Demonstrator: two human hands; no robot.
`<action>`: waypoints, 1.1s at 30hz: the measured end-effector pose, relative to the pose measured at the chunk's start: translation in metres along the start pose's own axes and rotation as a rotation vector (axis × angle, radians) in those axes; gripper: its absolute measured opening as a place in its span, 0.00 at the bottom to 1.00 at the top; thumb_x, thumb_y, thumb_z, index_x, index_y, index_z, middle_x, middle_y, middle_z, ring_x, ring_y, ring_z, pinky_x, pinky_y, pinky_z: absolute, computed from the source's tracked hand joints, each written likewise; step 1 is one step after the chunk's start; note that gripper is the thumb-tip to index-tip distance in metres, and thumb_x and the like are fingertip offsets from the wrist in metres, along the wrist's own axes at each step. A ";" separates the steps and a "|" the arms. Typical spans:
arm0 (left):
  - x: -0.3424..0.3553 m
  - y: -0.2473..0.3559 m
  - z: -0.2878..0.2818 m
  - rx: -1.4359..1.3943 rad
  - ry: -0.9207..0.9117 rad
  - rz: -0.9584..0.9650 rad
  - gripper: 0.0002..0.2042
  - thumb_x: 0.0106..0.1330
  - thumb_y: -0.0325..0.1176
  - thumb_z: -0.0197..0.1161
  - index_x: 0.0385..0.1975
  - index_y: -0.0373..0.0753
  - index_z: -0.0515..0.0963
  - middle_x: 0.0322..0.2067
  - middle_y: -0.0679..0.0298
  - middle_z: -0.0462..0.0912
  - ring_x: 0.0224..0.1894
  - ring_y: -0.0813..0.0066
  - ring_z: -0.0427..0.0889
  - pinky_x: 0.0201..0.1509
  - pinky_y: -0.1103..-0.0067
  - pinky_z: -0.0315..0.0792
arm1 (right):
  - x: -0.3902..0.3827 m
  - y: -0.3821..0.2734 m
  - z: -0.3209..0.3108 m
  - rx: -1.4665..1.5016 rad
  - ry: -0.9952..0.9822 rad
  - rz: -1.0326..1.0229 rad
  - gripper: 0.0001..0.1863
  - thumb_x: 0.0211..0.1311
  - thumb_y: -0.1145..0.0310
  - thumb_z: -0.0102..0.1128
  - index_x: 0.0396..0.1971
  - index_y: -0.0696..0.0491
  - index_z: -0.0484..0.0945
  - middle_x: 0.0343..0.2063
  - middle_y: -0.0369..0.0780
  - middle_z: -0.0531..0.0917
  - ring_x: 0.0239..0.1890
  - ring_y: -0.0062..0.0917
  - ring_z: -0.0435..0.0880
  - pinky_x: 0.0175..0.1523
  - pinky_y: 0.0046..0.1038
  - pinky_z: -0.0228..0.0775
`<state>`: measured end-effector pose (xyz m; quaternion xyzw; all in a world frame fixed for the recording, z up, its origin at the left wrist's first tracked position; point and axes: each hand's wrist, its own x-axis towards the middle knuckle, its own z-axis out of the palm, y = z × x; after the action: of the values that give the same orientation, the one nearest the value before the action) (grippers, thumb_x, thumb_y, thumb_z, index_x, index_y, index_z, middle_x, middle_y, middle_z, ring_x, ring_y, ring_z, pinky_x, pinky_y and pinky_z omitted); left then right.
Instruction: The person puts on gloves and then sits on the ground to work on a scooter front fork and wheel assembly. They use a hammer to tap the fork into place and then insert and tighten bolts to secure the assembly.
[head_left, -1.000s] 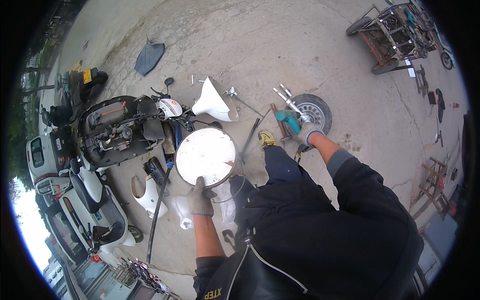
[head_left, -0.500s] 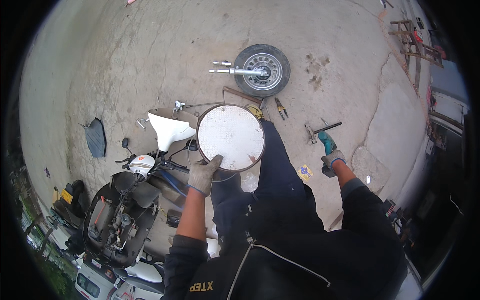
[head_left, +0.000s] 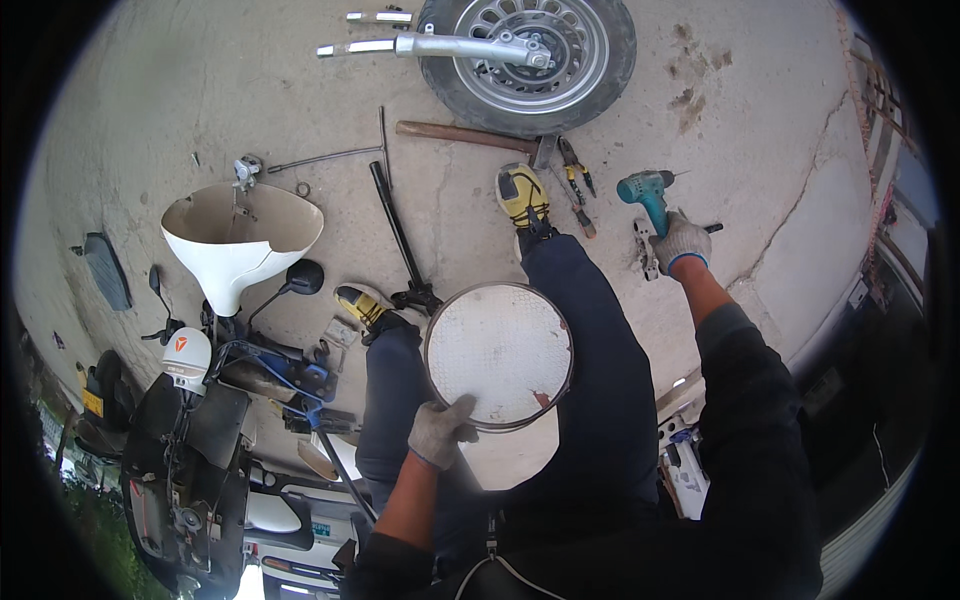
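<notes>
The step in hand looks like holding two things apart: the gloved left hand (head_left: 440, 430) has its fingers clenched on the seven-o'clock edge of a round, white, textured disc with a dark metal rim (head_left: 498, 350), below a black-tyred silver wheel (head_left: 560, 85) at twelve o'clock. At the disc's two o'clock, the gloved right hand (head_left: 685, 240) has its fingers grasping a teal, pistol-shaped power drill (head_left: 650, 192). Any next move seems to call for a level disc and a steady drill.
</notes>
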<state>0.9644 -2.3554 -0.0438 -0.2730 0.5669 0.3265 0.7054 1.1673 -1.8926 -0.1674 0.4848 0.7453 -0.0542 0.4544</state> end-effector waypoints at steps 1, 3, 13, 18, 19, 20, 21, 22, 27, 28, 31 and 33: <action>0.010 -0.006 -0.002 0.242 -0.050 0.060 0.15 0.69 0.37 0.70 0.41 0.27 0.83 0.28 0.56 0.88 0.25 0.70 0.86 0.29 0.78 0.79 | 0.023 -0.006 0.001 -0.018 0.034 -0.021 0.21 0.61 0.52 0.72 0.50 0.47 0.84 0.40 0.46 0.91 0.47 0.44 0.90 0.54 0.44 0.80; 0.031 -0.015 0.004 0.073 -0.033 -0.170 0.11 0.69 0.32 0.70 0.40 0.29 0.83 0.25 0.59 0.85 0.23 0.74 0.83 0.28 0.78 0.77 | 0.068 -0.022 0.009 -0.077 0.094 -0.022 0.22 0.61 0.53 0.72 0.52 0.47 0.83 0.41 0.46 0.91 0.47 0.45 0.90 0.53 0.45 0.80; 0.128 -0.097 0.011 0.668 -0.539 -0.394 0.28 0.58 0.49 0.75 0.54 0.37 0.84 0.46 0.49 0.89 0.48 0.58 0.89 0.54 0.67 0.80 | 0.168 -0.045 0.098 -0.010 0.048 0.076 0.28 0.61 0.56 0.71 0.61 0.48 0.80 0.49 0.46 0.90 0.52 0.43 0.89 0.58 0.43 0.79; 0.172 -0.159 0.021 1.124 -0.871 -0.086 0.26 0.58 0.55 0.67 0.38 0.35 0.90 0.43 0.48 0.89 0.63 0.56 0.76 0.64 0.65 0.76 | 0.141 -0.074 0.065 0.272 0.520 -0.231 0.26 0.62 0.66 0.70 0.61 0.54 0.82 0.49 0.50 0.89 0.54 0.42 0.89 0.60 0.38 0.78; 0.181 -0.164 0.024 1.149 -0.913 -0.069 0.24 0.58 0.54 0.66 0.39 0.37 0.90 0.40 0.51 0.90 0.59 0.58 0.80 0.70 0.66 0.69 | 0.130 -0.090 0.045 0.232 0.601 -0.444 0.25 0.61 0.71 0.69 0.61 0.56 0.83 0.49 0.52 0.89 0.54 0.43 0.88 0.60 0.38 0.78; 0.190 -0.167 0.027 1.202 -0.937 -0.032 0.23 0.59 0.53 0.65 0.39 0.37 0.91 0.39 0.52 0.90 0.56 0.59 0.82 0.72 0.67 0.64 | 0.121 -0.113 0.025 0.222 0.691 -0.577 0.28 0.58 0.72 0.72 0.61 0.55 0.83 0.51 0.53 0.87 0.54 0.46 0.87 0.60 0.40 0.78; 0.201 -0.167 0.028 1.252 -0.969 -0.013 0.22 0.60 0.52 0.64 0.38 0.38 0.91 0.38 0.54 0.91 0.54 0.60 0.84 0.75 0.68 0.59 | 0.110 -0.137 0.004 0.264 0.709 -0.689 0.29 0.55 0.74 0.73 0.61 0.55 0.83 0.52 0.53 0.86 0.54 0.47 0.86 0.60 0.41 0.78; 0.207 -0.166 0.027 1.299 -0.929 0.062 0.23 0.62 0.52 0.62 0.41 0.39 0.91 0.40 0.56 0.91 0.50 0.62 0.86 0.78 0.69 0.51 | 0.103 -0.164 -0.017 0.246 0.765 -0.757 0.30 0.53 0.74 0.74 0.60 0.55 0.83 0.54 0.53 0.85 0.57 0.48 0.84 0.63 0.43 0.76; 0.244 -0.160 -0.004 1.613 -0.913 0.237 0.23 0.58 0.57 0.66 0.40 0.44 0.91 0.38 0.59 0.92 0.46 0.61 0.88 0.77 0.66 0.56 | 0.083 -0.290 -0.093 0.212 0.886 -1.040 0.35 0.49 0.72 0.75 0.62 0.49 0.80 0.61 0.47 0.80 0.66 0.46 0.75 0.72 0.48 0.65; 0.254 -0.158 -0.013 1.712 -0.984 0.234 0.20 0.58 0.56 0.68 0.39 0.47 0.92 0.37 0.61 0.92 0.47 0.64 0.89 0.75 0.66 0.59 | 0.080 -0.310 -0.100 0.233 0.916 -1.088 0.35 0.49 0.72 0.75 0.63 0.50 0.79 0.61 0.47 0.80 0.66 0.47 0.75 0.72 0.49 0.65; 0.283 -0.141 -0.034 1.871 -1.107 0.127 0.29 0.56 0.54 0.71 0.57 0.48 0.86 0.52 0.60 0.90 0.57 0.63 0.87 0.72 0.65 0.66 | 0.073 -0.368 -0.119 0.251 0.993 -1.172 0.37 0.49 0.70 0.75 0.64 0.54 0.77 0.62 0.49 0.78 0.67 0.47 0.74 0.73 0.51 0.63; 0.298 -0.117 -0.039 1.742 -0.993 -0.044 0.38 0.53 0.56 0.74 0.66 0.48 0.80 0.60 0.59 0.85 0.63 0.57 0.83 0.69 0.64 0.72 | 0.074 -0.410 -0.133 0.157 1.028 -1.124 0.38 0.54 0.65 0.75 0.67 0.54 0.73 0.64 0.50 0.77 0.69 0.46 0.72 0.76 0.46 0.59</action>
<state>1.0732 -2.4141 -0.3413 0.4951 0.2446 -0.1385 0.8221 0.7588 -1.9884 -0.2924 0.0279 0.9915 -0.0975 -0.0810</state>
